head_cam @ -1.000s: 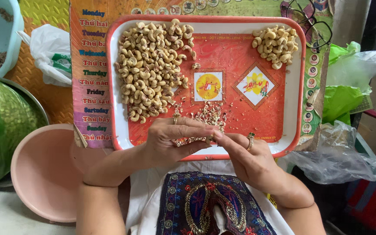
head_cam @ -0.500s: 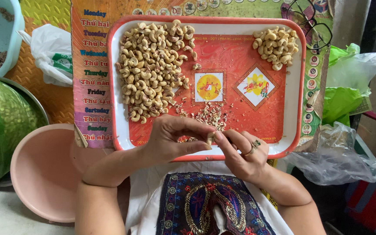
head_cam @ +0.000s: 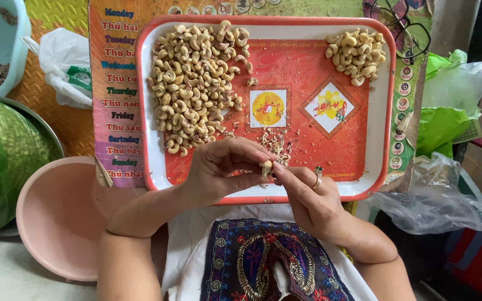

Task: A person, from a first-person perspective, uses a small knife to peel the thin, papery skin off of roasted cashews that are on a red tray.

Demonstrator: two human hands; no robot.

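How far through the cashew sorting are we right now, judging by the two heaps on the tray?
Looks done: a small heap of pale cashews lies at the far right corner of the red-rimmed rectangular tray, with skin flakes mid-tray. In hand: the left hand and right hand pinch one cashew kernel between fingertips. Left: the much larger heap of cashews on the tray's left side, so most seemingly remains.

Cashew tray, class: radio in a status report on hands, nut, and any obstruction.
Left hand and right hand pinch one cashew over tray near edge. Husk scraps beyond. Nothing in the way.
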